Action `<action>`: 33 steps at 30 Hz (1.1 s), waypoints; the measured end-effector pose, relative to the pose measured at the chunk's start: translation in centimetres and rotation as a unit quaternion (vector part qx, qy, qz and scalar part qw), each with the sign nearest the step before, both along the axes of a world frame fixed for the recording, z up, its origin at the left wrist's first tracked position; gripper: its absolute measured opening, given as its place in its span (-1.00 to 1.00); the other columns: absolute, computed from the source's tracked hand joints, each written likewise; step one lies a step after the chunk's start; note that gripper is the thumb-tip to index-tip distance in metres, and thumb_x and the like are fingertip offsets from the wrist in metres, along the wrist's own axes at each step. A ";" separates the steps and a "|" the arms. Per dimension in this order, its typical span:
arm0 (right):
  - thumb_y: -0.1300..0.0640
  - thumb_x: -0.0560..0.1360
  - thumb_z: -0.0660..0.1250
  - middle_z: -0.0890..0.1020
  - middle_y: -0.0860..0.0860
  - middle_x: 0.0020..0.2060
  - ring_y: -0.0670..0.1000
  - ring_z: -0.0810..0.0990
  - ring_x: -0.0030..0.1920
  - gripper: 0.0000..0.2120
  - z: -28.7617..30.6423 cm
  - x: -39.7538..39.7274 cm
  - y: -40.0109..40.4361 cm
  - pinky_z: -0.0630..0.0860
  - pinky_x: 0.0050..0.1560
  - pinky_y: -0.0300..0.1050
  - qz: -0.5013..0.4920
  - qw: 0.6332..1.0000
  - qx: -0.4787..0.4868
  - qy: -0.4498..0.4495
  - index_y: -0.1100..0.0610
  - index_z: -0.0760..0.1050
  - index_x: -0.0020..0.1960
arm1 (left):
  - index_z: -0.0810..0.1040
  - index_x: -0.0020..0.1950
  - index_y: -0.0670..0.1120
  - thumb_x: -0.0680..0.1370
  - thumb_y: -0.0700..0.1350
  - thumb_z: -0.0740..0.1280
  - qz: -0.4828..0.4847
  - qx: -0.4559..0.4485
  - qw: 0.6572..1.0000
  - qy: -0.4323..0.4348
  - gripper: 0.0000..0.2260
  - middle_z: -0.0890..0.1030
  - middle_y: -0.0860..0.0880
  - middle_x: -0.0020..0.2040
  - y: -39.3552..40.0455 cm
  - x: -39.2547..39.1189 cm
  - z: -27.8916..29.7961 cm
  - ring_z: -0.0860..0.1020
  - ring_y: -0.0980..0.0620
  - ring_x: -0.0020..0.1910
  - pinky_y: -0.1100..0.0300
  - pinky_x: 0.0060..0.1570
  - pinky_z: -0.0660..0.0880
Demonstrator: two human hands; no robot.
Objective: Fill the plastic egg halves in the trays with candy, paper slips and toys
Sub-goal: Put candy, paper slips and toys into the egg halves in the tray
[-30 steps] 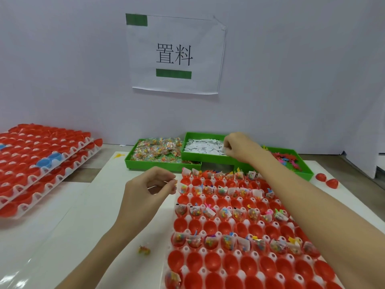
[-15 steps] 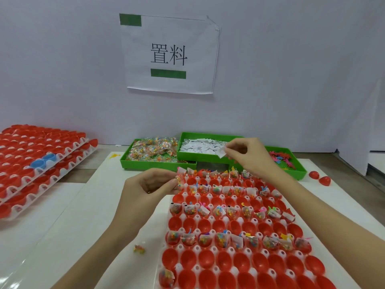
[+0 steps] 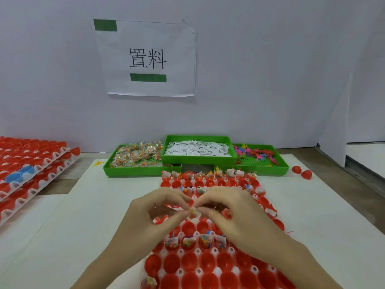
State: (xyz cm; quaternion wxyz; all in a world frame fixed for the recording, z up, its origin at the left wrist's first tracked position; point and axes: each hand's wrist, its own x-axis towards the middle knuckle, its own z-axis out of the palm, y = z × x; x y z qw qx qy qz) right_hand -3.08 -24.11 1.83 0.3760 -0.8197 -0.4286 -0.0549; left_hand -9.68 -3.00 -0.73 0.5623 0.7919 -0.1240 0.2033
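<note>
Pinching one candy packet together, the left hand and right hand hover over the tray. Probably a paper slip rides along; seat both squarely inside one empty egg half.

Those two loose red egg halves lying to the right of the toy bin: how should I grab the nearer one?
Take the nearer loose red egg half from above, fingertips pinching opposite sides of its rounded shell. It lies on the table apart from the toy bin, beside the other loose half, so approach from the open right side.
</note>
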 end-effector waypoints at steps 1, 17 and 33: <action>0.16 0.63 0.36 0.64 -0.16 -0.06 -0.19 0.58 -0.02 -0.86 0.0 0.0 -0.1 0.47 0.04 -0.35 0.007 0.999 -0.022 -0.024 0.04 0.69 0.10 | 0.72 -0.06 -0.05 0.49 -0.20 0.52 -0.010 0.016 1.000 -0.011 -0.92 0.72 -0.05 -0.01 0.1 0.0 0.1 0.71 -0.09 0.00 0.16 -0.04 0.65; 0.08 0.66 0.32 0.59 -0.14 -0.12 -0.11 0.60 -0.08 -0.79 0.0 -0.5 -0.5 0.56 -0.01 -0.18 0.057 0.998 0.016 -0.015 -0.06 0.40 0.27 | 0.75 -0.02 0.05 0.50 -0.11 0.56 0.001 0.099 0.993 -0.060 -0.91 0.70 0.02 -0.10 -0.1 -0.1 0.4 0.69 -0.07 -0.13 0.12 -0.14 0.64; 0.31 0.63 0.32 0.65 0.20 0.25 0.21 0.62 0.21 -0.68 -2.9 24.4 -9.0 0.50 0.15 -0.02 -0.343 0.905 -0.252 -0.016 0.20 0.57 0.37 | 0.71 -0.06 0.04 0.47 -0.03 0.49 0.060 0.069 0.995 -0.027 -0.92 0.74 0.07 -0.13 1.2 0.3 -0.1 0.70 0.03 -0.14 0.24 -0.08 0.60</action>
